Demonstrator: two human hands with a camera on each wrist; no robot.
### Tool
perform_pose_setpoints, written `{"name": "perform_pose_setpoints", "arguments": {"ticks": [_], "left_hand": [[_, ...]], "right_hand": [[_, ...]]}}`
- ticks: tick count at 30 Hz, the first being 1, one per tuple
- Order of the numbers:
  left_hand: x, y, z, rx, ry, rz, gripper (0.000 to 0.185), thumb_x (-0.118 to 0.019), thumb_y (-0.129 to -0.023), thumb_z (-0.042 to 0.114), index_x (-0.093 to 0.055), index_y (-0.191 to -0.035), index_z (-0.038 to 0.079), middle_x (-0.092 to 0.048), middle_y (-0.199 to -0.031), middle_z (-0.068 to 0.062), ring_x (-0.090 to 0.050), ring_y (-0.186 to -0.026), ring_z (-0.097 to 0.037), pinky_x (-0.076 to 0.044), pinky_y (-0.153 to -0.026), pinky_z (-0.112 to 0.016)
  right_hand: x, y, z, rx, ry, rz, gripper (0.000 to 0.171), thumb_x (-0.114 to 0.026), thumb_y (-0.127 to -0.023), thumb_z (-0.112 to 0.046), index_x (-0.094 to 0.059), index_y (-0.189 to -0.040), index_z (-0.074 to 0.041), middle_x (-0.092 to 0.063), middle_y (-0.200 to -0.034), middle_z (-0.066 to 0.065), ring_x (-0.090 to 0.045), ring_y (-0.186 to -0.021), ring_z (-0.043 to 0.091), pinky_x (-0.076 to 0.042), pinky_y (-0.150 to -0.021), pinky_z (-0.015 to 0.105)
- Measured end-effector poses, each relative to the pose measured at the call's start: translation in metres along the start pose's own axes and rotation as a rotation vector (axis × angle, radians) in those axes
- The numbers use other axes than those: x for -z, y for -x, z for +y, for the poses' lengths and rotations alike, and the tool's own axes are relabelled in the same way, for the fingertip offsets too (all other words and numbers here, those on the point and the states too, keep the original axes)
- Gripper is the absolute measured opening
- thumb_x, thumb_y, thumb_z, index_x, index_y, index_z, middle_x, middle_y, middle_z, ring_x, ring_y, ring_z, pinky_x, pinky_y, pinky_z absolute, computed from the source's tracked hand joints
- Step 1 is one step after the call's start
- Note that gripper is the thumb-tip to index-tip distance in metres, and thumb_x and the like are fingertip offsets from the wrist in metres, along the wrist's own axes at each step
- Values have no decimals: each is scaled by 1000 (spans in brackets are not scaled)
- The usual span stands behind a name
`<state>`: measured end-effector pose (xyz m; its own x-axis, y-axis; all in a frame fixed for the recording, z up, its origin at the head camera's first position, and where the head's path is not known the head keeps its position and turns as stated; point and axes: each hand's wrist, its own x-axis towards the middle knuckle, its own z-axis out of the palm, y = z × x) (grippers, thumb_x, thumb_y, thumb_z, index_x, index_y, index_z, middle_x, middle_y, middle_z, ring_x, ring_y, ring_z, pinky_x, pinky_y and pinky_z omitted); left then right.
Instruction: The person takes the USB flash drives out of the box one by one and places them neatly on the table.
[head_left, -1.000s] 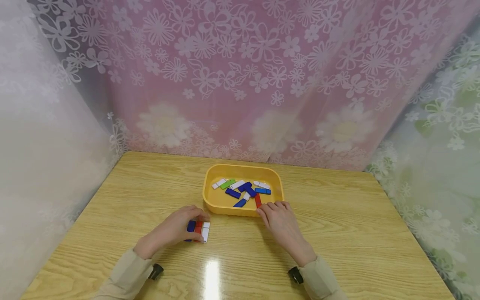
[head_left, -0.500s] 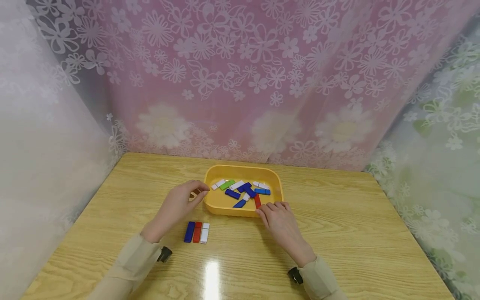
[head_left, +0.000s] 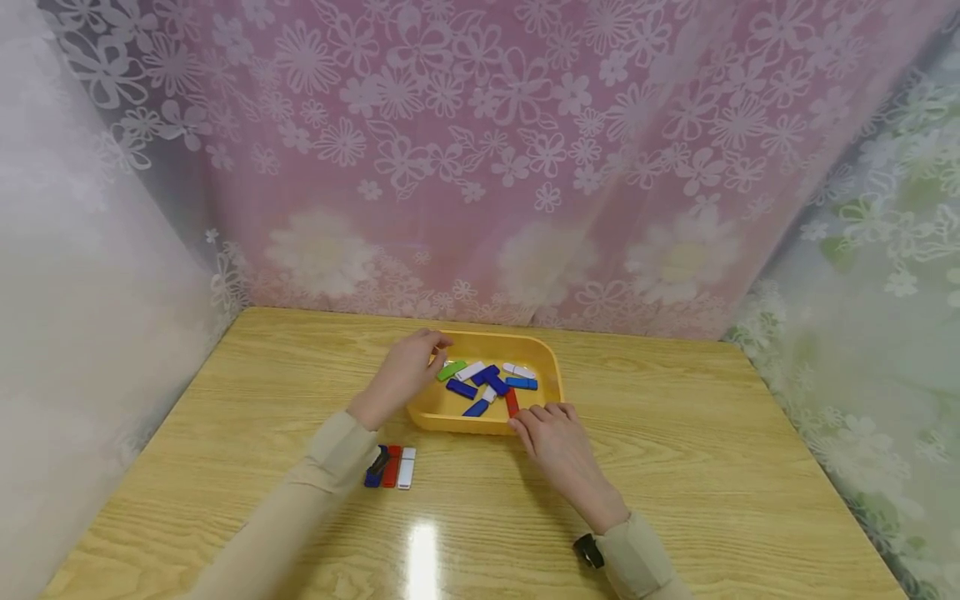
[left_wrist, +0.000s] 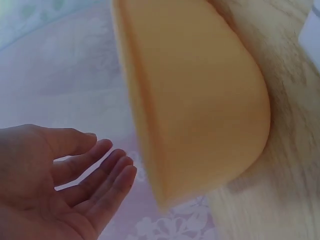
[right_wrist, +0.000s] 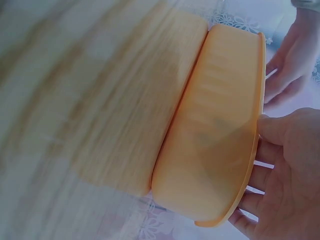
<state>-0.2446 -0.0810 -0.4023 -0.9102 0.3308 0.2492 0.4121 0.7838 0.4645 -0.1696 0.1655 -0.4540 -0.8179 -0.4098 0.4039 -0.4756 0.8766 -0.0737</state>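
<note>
My left hand (head_left: 403,368) hovers over the left end of a yellow plastic tray (head_left: 465,423). Its fingers are relaxed, and the left wrist view shows nothing between them. My right hand (head_left: 558,448) grips the tray's front right rim, with thumb and fingers hooked at the edge. Inside lie several capped sticks that look like USB flash drives: a green one (head_left: 452,370), a red one (head_left: 512,403), and others in blue and white. On the table before the tray, a blue stick (head_left: 372,481), a red stick (head_left: 392,467) and a white stick (head_left: 407,468) stand in a row.
The wooden table (head_left: 675,467) carries the tray near its middle. A pink floral curtain (head_left: 480,208) hangs behind, with pale curtains at both sides. The left wrist's black camera mount (head_left: 380,461) partly covers the blue stick in the row.
My left hand has left the row of three sticks and moved up and right, over the tray's left end. The right hand has stayed at the rim.
</note>
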Motion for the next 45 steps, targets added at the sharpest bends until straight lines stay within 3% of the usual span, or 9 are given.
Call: {"name": "perform_pose_setpoints", "arguments": {"ticks": [7, 13, 19, 22, 27, 30, 35, 38, 45], "left_hand": [[-30, -17, -8, 41, -99, -114, 27, -60, -102, 7, -65, -126, -3, -65, -121, -19, -63, -113, -33, -53, -96, -42], [-41, -22, -12, 68, -230, -163, 25, -53, -100, -2, -62, -124, -7, -62, -121, -24, -58, -116, -38, -47, -104, -46], [-41, -23, -8, 95, -283, -199, 23, -52, -99, -5, -62, -119, -11, -60, -115, -27, -59, -108, -38, -50, -98, -46], [-41, -22, -8, 67, -316, -196, 18, -56, -96, -7, -66, -110, -11, -63, -107, -26, -62, -100, -38, -53, -91, -47], [-42, -21, -10, 32, -291, -195, 11, -57, -95, -7, -68, -99, -6, -65, -97, -22, -65, -93, -38, -56, -83, -47], [-42, -22, -11, 39, -242, -217, 10, -56, -98, -2, -66, -96, -1, -66, -94, -17, -65, -89, -32, -55, -80, -44], [-43, -23, -12, 66, -210, -260, 8, -62, -95, -1, -66, -90, 1, -65, -87, -11, -58, -78, -24, -53, -73, -39], [-44, -23, -13, 68, -206, -273, 3, -68, -91, 0, -66, -90, 3, -64, -86, -9, -56, -77, -22, -52, -74, -38], [-42, -19, -9, 72, -101, -221, 20, -74, -92, 9, -61, -106, 3, -60, -83, -6, -53, -72, -20, -48, -66, -33]], "right_hand": [[-1, 0, 1, -1, -3, 0, 19, -64, -101, -27, -72, -91, -13, -69, -82, 0, -63, -83, 26, -47, -94, 49], [-1, 0, 1, -14, -8, -16, 20, -63, -101, -28, -71, -89, -14, -69, -82, 0, -63, -83, 25, -46, -95, 49], [0, -1, 2, -7, -4, -4, 20, -64, -101, -28, -70, -88, -13, -68, -80, 0, -62, -81, 25, -47, -93, 48], [0, -1, 1, -5, -5, -4, 21, -63, -101, -28, -71, -88, -13, -69, -81, 0, -62, -81, 25, -47, -92, 48], [-1, -1, 1, -4, -4, -4, 21, -63, -101, -28, -71, -88, -13, -68, -81, 0, -62, -80, 25, -47, -91, 48], [-1, -1, 2, -14, -4, -11, 21, -63, -101, -28, -71, -89, -13, -68, -80, 0, -62, -81, 25, -47, -91, 47], [-1, -1, 1, -30, -6, -36, 20, -62, -102, -28, -72, -91, -14, -68, -81, -1, -62, -83, 25, -46, -93, 47], [-1, -1, 1, -30, -6, -39, 20, -62, -102, -28, -72, -91, -14, -69, -83, -1, -62, -83, 25, -46, -94, 47], [-1, 0, 1, -24, -10, -31, 20, -62, -102, -28, -71, -90, -15, -69, -83, -1, -62, -83, 25, -46, -93, 47]]}}
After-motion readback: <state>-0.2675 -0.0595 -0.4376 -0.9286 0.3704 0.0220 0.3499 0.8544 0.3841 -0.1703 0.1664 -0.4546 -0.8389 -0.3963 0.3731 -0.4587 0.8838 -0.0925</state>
